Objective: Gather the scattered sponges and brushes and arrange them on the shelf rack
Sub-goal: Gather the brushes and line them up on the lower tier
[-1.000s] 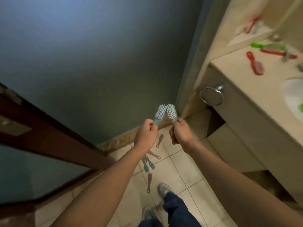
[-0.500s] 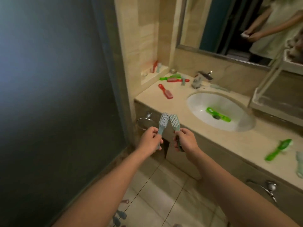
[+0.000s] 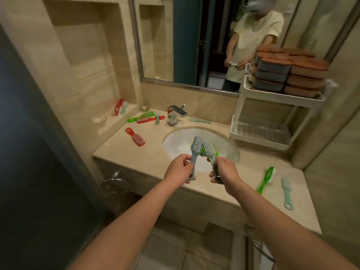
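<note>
Brushes, head view: the left hand [image 3: 179, 171] grips the handle of one grey brush [image 3: 195, 149] and the right hand [image 3: 224, 172] pinches a second grey brush [image 3: 210, 152]. The hands are near but apart, bristle heads touching above the sink [image 3: 175, 140], probably paired for one trip. Shelf rack [image 3: 282, 97] stands at 2 o'clock from the hands with sponges [image 3: 288, 75] stacked on its top tier; loose on the counter [image 3: 152, 152] are a red brush [image 3: 135, 136] at 10 o'clock and a green brush [image 3: 266, 179] and pale brush [image 3: 286, 191] at 3 o'clock.

Single head-worn view, looking forward and down — close over the sink [image 3: 175, 139], facing the mirror [image 3: 185, 45]
</note>
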Motion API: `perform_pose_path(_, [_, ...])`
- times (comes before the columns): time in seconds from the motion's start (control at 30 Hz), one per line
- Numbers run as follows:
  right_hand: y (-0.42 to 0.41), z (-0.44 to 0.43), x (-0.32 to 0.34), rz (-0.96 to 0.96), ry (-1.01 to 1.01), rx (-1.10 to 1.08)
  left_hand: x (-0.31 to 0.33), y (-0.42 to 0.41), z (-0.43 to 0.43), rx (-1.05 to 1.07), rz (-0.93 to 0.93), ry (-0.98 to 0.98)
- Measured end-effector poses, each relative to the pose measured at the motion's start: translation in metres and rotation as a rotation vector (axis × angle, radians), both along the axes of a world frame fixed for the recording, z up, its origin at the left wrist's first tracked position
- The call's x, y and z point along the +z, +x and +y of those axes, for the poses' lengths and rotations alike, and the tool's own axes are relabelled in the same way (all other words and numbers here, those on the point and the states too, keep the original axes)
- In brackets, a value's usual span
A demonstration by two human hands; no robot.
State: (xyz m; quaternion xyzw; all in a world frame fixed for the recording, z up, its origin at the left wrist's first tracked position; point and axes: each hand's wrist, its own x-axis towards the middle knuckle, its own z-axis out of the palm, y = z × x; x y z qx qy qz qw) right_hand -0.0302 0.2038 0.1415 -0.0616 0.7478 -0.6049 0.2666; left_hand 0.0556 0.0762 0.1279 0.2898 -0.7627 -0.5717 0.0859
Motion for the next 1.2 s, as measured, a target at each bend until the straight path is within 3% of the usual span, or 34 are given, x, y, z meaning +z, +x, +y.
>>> perform_pose_path(0.67, [-0.164,0.033,-0.014,-0.058,-0.063,-0.51,-0.006,-0.231,0.008,-0.478,0.004,-0.011])
perform_pose_path(0.97, [-0.249,0.046,-0.019,-0.073,0.014,-0.552,-0.019,-0.313,0.029,-0.476,-0.028,0.081])
perform_pose_path(1.2, [-0.34,0.05,-0.036,-0.076,0.105,-0.419,-0.037,-0.394,0.037,-0.446,-0.128,0.046])
